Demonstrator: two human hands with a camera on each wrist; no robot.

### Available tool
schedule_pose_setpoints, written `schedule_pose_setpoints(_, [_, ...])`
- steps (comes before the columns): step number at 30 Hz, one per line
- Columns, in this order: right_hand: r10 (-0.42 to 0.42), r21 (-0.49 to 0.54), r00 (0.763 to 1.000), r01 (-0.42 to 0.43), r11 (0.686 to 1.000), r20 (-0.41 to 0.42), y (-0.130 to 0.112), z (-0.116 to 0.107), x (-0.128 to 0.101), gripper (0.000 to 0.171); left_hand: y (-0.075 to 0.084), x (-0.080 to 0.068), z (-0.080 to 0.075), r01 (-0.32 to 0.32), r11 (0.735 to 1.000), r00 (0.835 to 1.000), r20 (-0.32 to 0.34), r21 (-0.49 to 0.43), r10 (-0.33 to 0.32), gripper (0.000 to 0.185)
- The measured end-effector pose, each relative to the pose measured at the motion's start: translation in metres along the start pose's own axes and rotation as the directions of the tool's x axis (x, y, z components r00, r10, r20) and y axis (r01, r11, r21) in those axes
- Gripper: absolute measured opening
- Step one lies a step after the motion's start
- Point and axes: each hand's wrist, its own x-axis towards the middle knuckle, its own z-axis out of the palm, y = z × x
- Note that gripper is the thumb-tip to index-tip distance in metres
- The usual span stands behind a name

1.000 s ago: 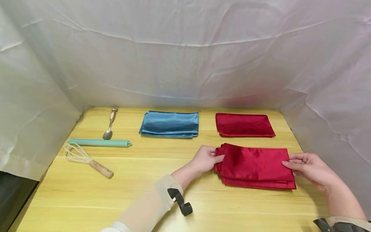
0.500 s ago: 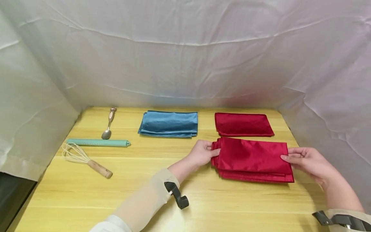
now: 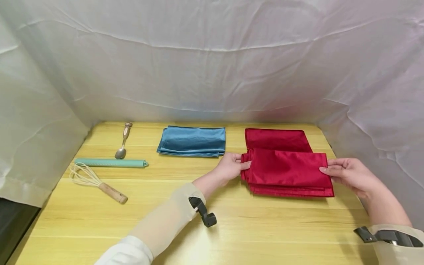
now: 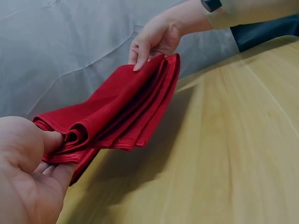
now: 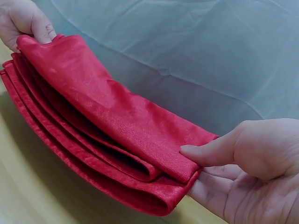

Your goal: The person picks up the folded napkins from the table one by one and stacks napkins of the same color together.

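Altogether two red cloths, one blue cloth (image 3: 193,141), one spoon (image 3: 122,144), one whisk (image 3: 96,182) and one green roll (image 3: 110,162) share the counter (image 3: 212,228). Both hands pinch the held cloth (image 3: 286,172), left hand (image 3: 228,167) and right hand (image 3: 351,175) at opposite ends, above the counter near its far right corner. It is glossy, folded in several layers, partly covering the second red cloth (image 3: 275,139).

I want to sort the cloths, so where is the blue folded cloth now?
In the head view, the blue folded cloth lies at the table's far middle, left of the red cloths, right of the spoon.
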Motion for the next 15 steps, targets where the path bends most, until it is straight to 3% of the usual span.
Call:
schedule_pose_setpoints(10, [0.013,-0.072,1.000,-0.014,0.997,-0.021,-0.010,0.000,0.013,0.007,0.009,0.009,-0.006,0.058,0.988,0.997,0.061,-0.140,-0.050,0.023])
schedule_pose_setpoints(15, [0.011,-0.041,1.000,-0.012,0.999,-0.017,-0.014,0.000,0.016,0.008,0.007,0.012,-0.005,0.054,0.986,0.996,0.073,-0.160,-0.042,0.024])
